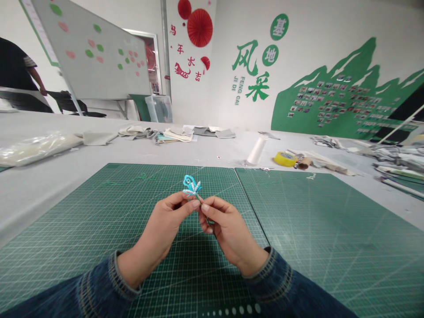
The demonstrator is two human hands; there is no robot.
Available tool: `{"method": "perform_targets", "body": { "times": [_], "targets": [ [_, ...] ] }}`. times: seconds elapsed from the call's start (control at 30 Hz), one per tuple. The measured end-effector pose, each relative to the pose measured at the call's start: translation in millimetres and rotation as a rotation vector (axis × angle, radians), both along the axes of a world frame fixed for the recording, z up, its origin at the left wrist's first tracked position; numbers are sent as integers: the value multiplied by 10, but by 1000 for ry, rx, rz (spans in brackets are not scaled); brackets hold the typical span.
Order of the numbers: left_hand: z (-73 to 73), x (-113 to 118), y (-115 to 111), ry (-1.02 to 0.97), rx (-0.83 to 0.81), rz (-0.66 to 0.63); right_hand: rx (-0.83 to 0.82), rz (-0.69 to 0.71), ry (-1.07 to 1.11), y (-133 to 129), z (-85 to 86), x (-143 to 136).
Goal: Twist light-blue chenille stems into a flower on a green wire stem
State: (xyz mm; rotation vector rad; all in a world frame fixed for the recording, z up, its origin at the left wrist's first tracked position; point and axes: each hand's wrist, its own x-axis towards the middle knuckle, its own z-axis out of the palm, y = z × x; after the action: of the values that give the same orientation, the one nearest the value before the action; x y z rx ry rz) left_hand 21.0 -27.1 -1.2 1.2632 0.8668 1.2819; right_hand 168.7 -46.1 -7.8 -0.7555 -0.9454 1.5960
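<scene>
A small blue ornament (191, 184) with a curled loop and rows of white pearl-like beads stands on a thin green stem (198, 198). My left hand (168, 219) is closed, its thumb and forefinger pinching the stem just below the beaded part. Right beside it, my right hand (228, 229) is closed on the lower stem, thumb over forefinger. The rest of the stem is partly hidden by the fingers. Both hands hover above a green cutting mat (132, 238) with a white grid.
A second cutting mat (318, 221) adjoins on the right. Beyond are a white thread cone (257, 150), yellow tape roll (285, 159) and fabric pieces (179, 134). A plastic-wrapped bundle (36, 148) lies at left. A person (18, 70) stands near the whiteboard (96, 53).
</scene>
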Motion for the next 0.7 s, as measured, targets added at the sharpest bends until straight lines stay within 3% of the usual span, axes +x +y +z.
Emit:
{"method": "perform_targets", "body": {
  "times": [0.2, 0.47, 0.7],
  "targets": [
    [19, 9, -20, -17, 1, -27, -43, 74, 29, 12, -2, 33],
    [-34, 22, 1, 64, 1, 39, -22, -54, -25, 8, 8, 6],
    [-28, 31, -21, 19, -30, 61, 46, -121, -92, 2, -1, -32]
  ]
}}
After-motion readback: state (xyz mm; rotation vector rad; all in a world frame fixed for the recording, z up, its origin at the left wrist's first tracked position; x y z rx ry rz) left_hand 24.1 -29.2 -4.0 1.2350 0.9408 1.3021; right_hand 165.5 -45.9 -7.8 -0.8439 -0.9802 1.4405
